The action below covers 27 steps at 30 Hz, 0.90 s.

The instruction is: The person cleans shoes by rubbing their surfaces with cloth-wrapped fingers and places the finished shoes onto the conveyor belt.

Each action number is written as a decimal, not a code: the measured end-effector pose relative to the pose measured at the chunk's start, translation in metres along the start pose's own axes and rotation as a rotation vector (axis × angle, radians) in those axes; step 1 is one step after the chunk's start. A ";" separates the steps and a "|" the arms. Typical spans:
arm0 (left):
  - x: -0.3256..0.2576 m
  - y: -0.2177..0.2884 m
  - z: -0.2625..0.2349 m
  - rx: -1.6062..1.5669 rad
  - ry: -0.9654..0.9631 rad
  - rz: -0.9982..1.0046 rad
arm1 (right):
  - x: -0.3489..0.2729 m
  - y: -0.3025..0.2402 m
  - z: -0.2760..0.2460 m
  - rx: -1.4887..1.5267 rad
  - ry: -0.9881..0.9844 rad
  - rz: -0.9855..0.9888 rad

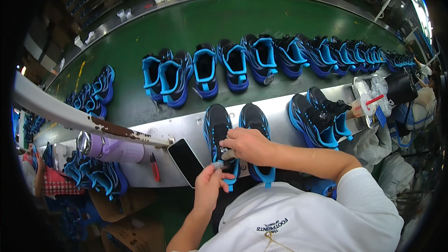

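A black and blue sneaker [217, 128] lies on the metal ledge [186, 128] in front of me, with a second matching sneaker [255, 121] beside it on the right. My right hand [247, 144] rests on the first sneaker near its tongue, fingers pressed to a small dial-like part. My left hand [210, 184] is just below the shoe's heel end, pinching a small grey piece [217, 165] between thumb and fingers.
A black phone [185, 161] and a red tool [154, 166] lie on the ledge to the left, beside a purple bottle [109, 148]. Another sneaker pair [317, 116] sits to the right. Several blue sneakers [233, 63] line the green conveyor belt [196, 23].
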<state>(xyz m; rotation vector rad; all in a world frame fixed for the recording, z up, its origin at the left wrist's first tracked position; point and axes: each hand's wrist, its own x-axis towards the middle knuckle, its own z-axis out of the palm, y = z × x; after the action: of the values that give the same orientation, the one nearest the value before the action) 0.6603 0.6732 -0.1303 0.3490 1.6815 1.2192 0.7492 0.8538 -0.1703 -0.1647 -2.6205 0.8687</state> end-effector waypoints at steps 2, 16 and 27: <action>-0.009 -0.012 0.002 0.464 0.073 0.398 | 0.022 0.007 -0.024 0.123 -0.273 0.119; 0.029 0.014 0.077 1.287 -0.255 0.625 | 0.136 0.154 -0.020 -0.477 -0.201 0.391; 0.197 0.129 0.080 1.329 -0.060 0.968 | -0.049 0.330 -0.193 -0.774 -0.119 0.866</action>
<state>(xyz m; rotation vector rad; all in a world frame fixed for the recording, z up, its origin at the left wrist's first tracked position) 0.5962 0.9133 -0.1290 2.1385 2.1115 0.4284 0.8664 1.2145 -0.2393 -1.5532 -2.8319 -0.0092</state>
